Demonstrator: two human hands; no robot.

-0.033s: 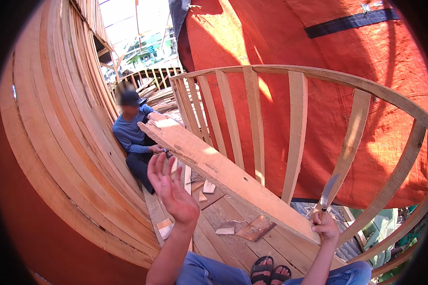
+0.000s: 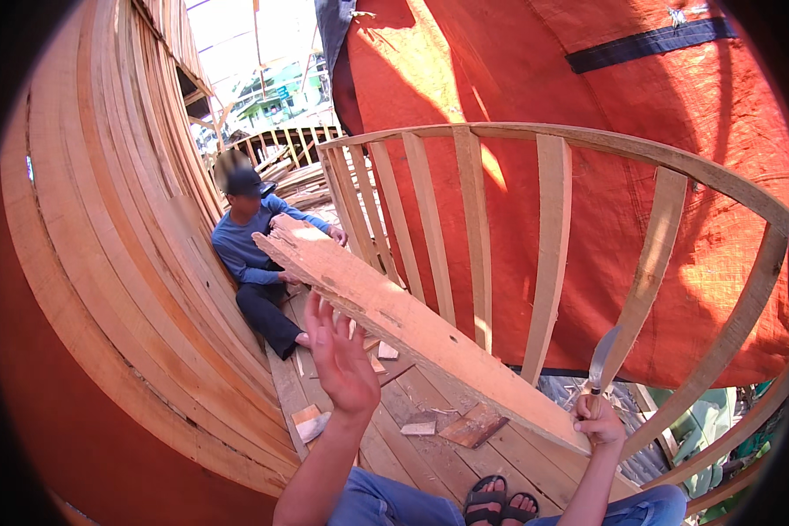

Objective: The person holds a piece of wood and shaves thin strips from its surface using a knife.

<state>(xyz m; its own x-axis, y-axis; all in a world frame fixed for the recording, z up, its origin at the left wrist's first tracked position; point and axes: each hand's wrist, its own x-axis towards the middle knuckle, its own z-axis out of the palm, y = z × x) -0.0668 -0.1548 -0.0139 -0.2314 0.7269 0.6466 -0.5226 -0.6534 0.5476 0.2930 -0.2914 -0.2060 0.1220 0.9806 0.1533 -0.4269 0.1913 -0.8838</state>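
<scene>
A long, thick wooden plank (image 2: 438, 329) slants across the middle, its far end splintered and its near end beside my right hand (image 2: 599, 422). That hand is closed round the handle of a knife (image 2: 603, 358), whose blade points up. Raised to the left of the plank is my left hand (image 2: 344, 364), open, with the fingers stretched up close to the plank's lower edge. Whether the fingertips touch the wood I cannot tell. A co-worker in a blue top (image 2: 245, 245) sits beyond the plank's far end, one hand (image 2: 337, 235) beside it.
A curved wall of wooden planks (image 2: 140, 263) rises on the left. Upright slats of a wooden railing (image 2: 550, 254) stand on the right, before an orange tarp (image 2: 622, 114). Wood offcuts (image 2: 473, 425) lie on the plank floor (image 2: 408, 469) near my sandalled feet (image 2: 500, 500).
My left hand has shifted slightly right, nearer the plank's edge. The co-worker's far hand has moved right, past the plank's end. My right hand keeps the knife upright.
</scene>
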